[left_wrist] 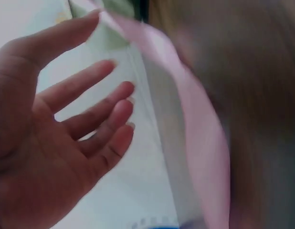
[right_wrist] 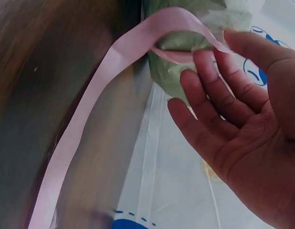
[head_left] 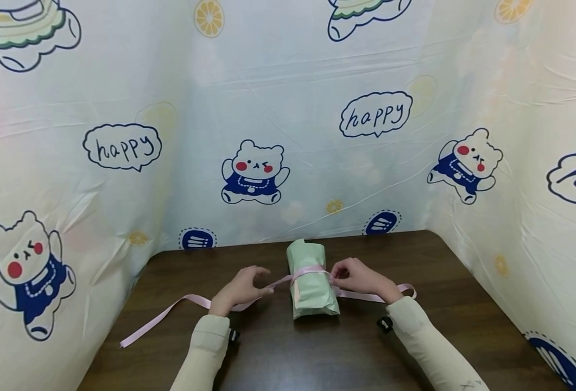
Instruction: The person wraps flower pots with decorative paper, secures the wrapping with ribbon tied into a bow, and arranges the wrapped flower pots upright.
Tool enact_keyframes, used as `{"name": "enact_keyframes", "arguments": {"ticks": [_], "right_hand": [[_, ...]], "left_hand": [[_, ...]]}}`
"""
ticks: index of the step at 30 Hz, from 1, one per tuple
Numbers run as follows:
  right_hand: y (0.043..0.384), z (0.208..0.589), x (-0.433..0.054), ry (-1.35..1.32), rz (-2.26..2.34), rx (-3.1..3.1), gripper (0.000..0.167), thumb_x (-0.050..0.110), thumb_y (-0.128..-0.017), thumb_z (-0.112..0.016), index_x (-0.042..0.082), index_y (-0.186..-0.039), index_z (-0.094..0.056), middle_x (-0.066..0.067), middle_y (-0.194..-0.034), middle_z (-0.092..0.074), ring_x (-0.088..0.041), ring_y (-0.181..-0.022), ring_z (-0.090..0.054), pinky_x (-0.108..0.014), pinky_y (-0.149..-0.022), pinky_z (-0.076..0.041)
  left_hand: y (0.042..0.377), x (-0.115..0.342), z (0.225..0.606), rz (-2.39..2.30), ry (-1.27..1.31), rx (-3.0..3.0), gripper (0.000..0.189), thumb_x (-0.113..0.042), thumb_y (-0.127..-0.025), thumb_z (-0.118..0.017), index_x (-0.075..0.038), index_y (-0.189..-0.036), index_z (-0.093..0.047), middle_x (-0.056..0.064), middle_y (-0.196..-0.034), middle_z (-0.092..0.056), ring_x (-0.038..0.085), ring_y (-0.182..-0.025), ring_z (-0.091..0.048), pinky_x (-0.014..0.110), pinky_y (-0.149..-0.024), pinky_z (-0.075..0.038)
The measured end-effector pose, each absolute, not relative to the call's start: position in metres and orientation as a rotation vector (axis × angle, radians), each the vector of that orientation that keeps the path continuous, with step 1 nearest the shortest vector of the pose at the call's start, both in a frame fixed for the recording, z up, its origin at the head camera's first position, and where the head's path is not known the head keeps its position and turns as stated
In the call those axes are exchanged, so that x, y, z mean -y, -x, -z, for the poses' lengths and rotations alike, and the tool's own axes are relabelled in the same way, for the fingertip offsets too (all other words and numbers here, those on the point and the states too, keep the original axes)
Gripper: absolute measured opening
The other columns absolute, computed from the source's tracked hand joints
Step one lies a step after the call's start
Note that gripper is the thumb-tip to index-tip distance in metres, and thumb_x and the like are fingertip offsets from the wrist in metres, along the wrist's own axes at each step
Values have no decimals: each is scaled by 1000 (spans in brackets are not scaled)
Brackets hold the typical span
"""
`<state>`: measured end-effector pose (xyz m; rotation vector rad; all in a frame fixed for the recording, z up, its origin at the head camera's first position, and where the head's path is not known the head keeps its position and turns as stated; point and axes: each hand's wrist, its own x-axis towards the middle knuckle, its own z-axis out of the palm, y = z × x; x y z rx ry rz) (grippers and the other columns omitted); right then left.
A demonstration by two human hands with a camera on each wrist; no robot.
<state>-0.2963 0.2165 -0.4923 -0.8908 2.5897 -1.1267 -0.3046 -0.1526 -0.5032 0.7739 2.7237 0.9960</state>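
Note:
A bundle wrapped in pale green paper [head_left: 312, 296] lies on the table, with a pink ribbon [head_left: 309, 270] passed around its middle. To its left is my left hand [head_left: 244, 288], fingers spread and apart from each other. In the left wrist view, the twisted ribbon [left_wrist: 202, 129] runs past the thumb tip of the left hand [left_wrist: 66, 119]. On the other side, close against the bundle, my right hand [head_left: 361, 277] pinches the ribbon [right_wrist: 133, 43] between thumb and fingertips. The green paper [right_wrist: 169, 78] shows behind the fingers of the right hand [right_wrist: 233, 114].
One ribbon tail [head_left: 156, 320] stretches left over the dark wooden table [head_left: 288, 358]; the other tail [head_left: 361, 296] passes under the right wrist. A printed cloth [head_left: 307, 190] hangs behind the table and along both sides.

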Motion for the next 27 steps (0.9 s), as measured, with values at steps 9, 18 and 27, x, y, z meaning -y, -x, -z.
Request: {"name": "enact_keyframes", "arguments": {"ticks": [9, 18, 27], "right_hand": [[293, 486, -209, 960, 1153, -2578, 9, 13, -100, -65, 10, -96, -72, -11, -86, -69, -10, -73, -59, -25, -66, -53], [292, 481, -219, 929, 1110, -2670, 12, 10, -100, -64, 10, -92, -73, -4, -79, -67, -8, -70, -56, -25, -63, -50], [294, 483, -228, 856, 1071, -2663, 14, 9, -97, -66, 15, -86, -74, 2, -74, -65, -8, -66, -54, -24, -60, -48]], "left_hand": [[314, 118, 506, -1079, -891, -2653, 17, -13, -99, -68, -3, -109, -78, 9, -105, -75, 25, -89, -65, 37, -80, -56], [316, 133, 511, -1005, -849, -2733, 12, -10, -95, -71, -4, -95, -82, 4, -86, -75, 13, -71, -59, 26, -62, -52], [314, 153, 517, -906, -816, -2837, 8, -4, -90, -76, -6, -87, -83, 1, -80, -75, 10, -72, -63, 29, -66, -56]]}}
